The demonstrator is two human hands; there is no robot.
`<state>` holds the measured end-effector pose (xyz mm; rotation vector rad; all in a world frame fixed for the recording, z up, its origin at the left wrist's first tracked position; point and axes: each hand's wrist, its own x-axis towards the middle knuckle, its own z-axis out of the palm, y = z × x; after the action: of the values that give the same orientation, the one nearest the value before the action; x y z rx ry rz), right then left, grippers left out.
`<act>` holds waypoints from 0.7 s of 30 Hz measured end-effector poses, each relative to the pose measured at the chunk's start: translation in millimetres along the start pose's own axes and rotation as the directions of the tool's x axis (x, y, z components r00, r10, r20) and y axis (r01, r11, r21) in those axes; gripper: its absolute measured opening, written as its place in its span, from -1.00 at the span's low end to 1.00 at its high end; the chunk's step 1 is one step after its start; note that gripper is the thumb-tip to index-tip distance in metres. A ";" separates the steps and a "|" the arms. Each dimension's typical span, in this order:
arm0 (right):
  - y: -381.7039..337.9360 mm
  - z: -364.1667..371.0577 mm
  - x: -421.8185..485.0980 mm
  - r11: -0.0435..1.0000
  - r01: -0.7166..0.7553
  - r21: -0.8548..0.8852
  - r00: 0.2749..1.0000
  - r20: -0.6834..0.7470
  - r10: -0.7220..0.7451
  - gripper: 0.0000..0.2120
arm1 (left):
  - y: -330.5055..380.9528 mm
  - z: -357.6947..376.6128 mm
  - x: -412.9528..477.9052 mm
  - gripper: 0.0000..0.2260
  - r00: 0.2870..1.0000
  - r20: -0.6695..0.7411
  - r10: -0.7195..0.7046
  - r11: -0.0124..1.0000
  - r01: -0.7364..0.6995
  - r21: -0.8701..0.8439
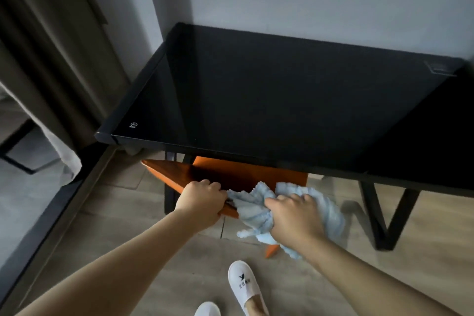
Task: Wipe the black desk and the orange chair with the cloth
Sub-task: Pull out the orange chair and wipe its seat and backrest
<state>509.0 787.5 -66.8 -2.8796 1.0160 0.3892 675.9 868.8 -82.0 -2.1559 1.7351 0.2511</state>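
Cloth point(252, 209) — light blue, bunched, lying on the chair point(205, 174) top edge, draped down toward the floor point(128, 213). Right hand point(295, 215) on top of it, fingers curled into the fabric. Left hand point(202, 200) just beside, fingers clamped over the chair edge, touching the cloth's end. Chair is orange, tucked mostly under the desk point(282, 100) — black glossy surface, against the wall. White slippers point(245, 287) below.

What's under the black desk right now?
The orange chair is tucked partly under the black desk, near its black legs. The left hand grips the chair's edge. The desktop covers the chair's far part.
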 end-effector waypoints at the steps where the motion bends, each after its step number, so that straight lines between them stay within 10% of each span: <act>1: -1.7 0.8 -0.9 1.000 -0.021 0.006 1.000 -0.015 0.021 -0.78 | -0.5 0.8 -0.6 -0.73 1.000 -0.015 0.012 1.000 -0.012 -0.006; 21: -35.7 21.4 -49.2 0.996 -0.089 -0.026 0.995 -0.042 0.088 -0.85 | -15.4 20.2 -60.7 -0.84 0.982 -0.030 0.187 0.982 -0.188 -0.028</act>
<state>489.8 848.3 -75.7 -2.8859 1.1571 0.3542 678.6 934.4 -76.4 -2.0257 1.9649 0.2999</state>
